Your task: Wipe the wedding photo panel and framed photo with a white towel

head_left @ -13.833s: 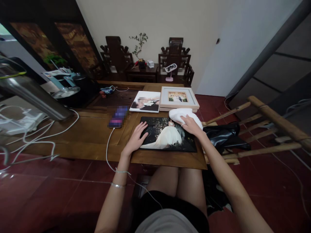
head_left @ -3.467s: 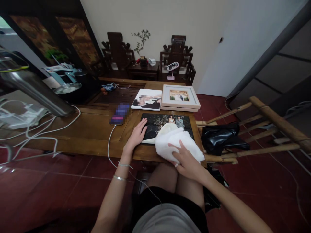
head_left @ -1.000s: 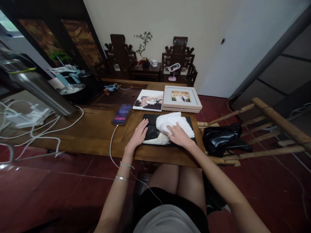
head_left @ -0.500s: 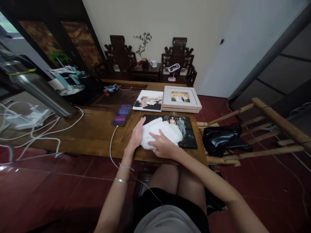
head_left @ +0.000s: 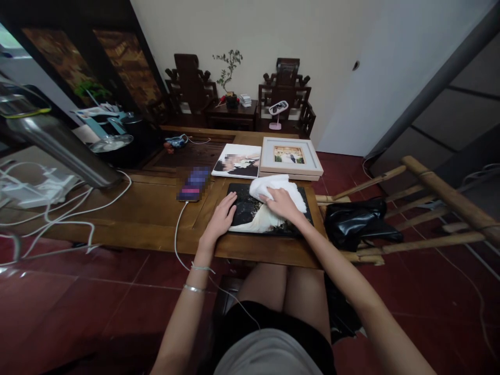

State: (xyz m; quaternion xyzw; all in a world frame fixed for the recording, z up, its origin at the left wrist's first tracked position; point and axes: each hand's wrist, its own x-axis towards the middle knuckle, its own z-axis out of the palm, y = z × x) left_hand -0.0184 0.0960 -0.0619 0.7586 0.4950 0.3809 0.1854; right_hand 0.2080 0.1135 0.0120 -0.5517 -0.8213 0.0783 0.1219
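A dark photo panel (head_left: 244,208) lies flat near the table's front edge, its picture showing a pale gown. My right hand (head_left: 282,204) presses a white cloth (head_left: 275,183) onto the panel's upper right part, fingers bent over the cloth, which hides much of the picture there. On the panel's left edge rests my left hand (head_left: 222,216), its fingers stretched out flat and nothing held in it.
Behind the panel lie a white photo print (head_left: 238,160) and a pale framed photo (head_left: 291,156). A phone (head_left: 191,185) on a cable is to the left, then a steel bottle (head_left: 66,148) and tangled white cords (head_left: 47,208). A bamboo chair (head_left: 425,242) stands right.
My right hand has carried the cloth right and away from me across the panel, uncovering its left part. My left hand stays at the left edge, now clear of the cloth.
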